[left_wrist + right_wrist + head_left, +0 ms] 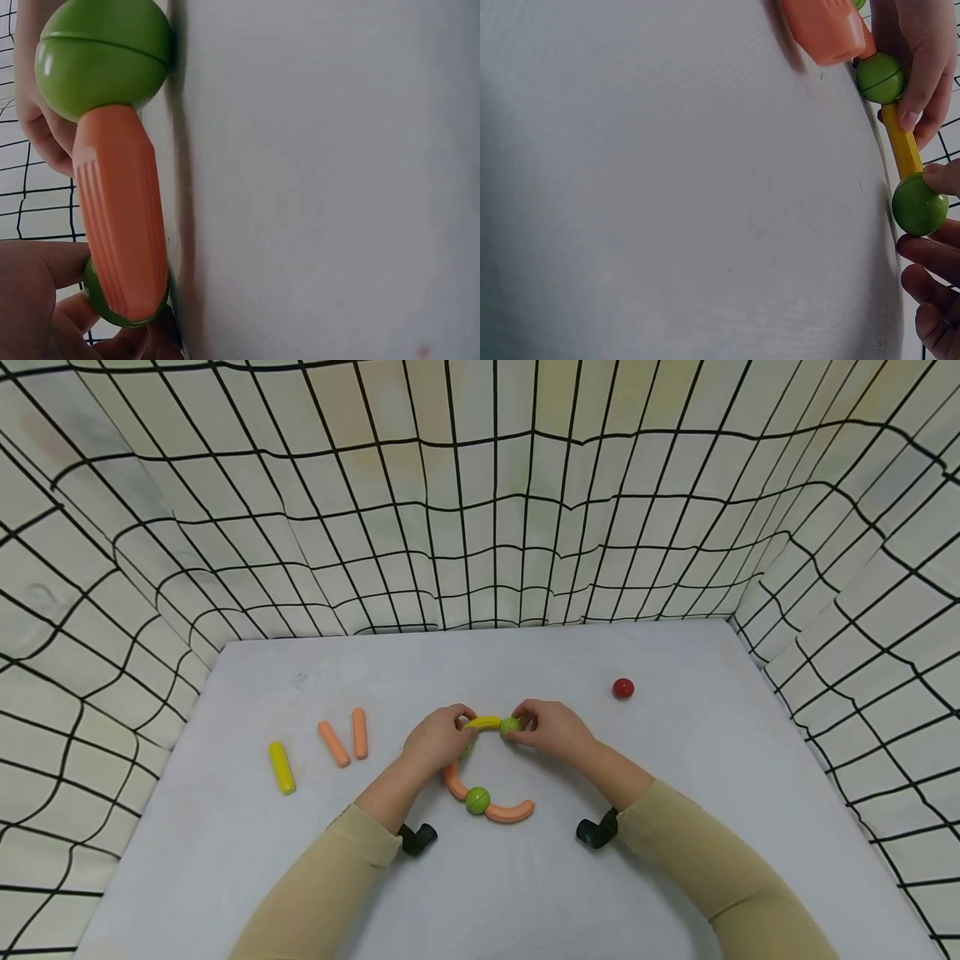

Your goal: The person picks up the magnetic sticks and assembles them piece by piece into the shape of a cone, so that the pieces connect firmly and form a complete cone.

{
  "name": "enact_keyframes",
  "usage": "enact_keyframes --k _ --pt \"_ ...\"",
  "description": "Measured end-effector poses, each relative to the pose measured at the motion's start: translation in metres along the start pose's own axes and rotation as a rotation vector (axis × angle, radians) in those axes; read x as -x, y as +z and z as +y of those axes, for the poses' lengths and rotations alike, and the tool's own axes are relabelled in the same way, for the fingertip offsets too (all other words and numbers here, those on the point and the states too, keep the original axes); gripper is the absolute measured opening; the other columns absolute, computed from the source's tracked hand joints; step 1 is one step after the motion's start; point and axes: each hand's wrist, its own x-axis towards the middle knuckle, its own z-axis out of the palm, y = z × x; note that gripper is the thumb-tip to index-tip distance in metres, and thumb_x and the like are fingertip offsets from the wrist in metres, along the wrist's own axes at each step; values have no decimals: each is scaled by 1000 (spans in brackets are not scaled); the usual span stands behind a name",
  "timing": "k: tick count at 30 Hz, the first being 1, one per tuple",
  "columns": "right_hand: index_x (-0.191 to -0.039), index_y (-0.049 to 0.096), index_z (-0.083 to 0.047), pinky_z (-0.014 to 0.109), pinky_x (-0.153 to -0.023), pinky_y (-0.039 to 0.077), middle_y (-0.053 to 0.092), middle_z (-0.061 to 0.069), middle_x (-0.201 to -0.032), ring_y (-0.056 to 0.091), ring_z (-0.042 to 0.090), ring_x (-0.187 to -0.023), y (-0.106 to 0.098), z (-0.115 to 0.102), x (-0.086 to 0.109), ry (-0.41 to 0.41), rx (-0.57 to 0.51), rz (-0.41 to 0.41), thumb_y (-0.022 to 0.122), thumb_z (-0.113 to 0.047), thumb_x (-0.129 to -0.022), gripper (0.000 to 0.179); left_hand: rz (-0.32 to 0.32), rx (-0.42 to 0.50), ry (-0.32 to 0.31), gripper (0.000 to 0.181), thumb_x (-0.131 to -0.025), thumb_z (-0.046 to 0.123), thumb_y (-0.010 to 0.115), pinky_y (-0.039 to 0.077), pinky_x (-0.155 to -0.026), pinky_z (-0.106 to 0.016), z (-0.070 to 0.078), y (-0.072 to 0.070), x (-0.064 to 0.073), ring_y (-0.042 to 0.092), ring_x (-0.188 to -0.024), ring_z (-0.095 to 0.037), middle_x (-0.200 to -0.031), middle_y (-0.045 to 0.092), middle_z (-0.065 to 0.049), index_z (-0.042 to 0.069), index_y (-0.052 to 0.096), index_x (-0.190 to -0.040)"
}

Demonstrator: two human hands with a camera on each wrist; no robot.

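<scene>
Your left hand (pixel 437 741) pinches the yellow stick (pixel 487 723) beside a green ball (pixel 880 78); your right hand (pixel 555 728) pinches the end ball (pixel 508 725). Chain (pixel 453 783) curves on the table (pixel 510 893), its orange sticks (pixel 512 812) nearest you.

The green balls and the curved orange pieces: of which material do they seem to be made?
Green balls: probably glossy plastic, given the bright highlights and seam line.
Curved orange pieces: likely satin plastic, with softer sheen and straight grooves.

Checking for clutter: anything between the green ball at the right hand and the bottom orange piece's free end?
Nothing visible: only tabletop separates the green ball in the right hand from the free end of the orange piece.
</scene>
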Motion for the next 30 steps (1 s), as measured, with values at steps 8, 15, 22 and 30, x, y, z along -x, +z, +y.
enact_keyframes --k 8,15,22,30 --pt "-112 68 -15 29 -71 48 66 -4 -95 57 12 -81 1 -1 0 6 -11 -5 76 -36 -88 33 -3 -4 1 28 -98 29 62 45 -71 -34 0 0 0 57 -83 -19 -106 63 -5 19 64 -124" --pt "-112 67 -15 30 -74 48 66 -3 -97 58 14 -84 0 -2 1 9 -33 -9 76 -36 -88 34 -13 0 -10 29 -97 30 62 47 -76 -36 0 0 -1 57 -87 -20 -110 63 -6 19 64 -125" --pt "-117 67 -16 31 -76 49 65 -2 -100 58 16 -88 -3 1 4 4 -72 3 76 -41 -87 40 -16 1 -5 30 -98 30 62 47 -75 -36 -1 0 -1 57 -87 -20 -110 63 -6 19 64 -125" --pt "-118 68 -17 30 -69 47 65 -2 -103 55 15 -84 -11 7 15 -5 -70 12 75 -38 -88 37 -15 -7 3 30 -97 29 63 47 -74 -35 0 0 -2 57 -86 -20 -107 63 -5 18 64 -125"
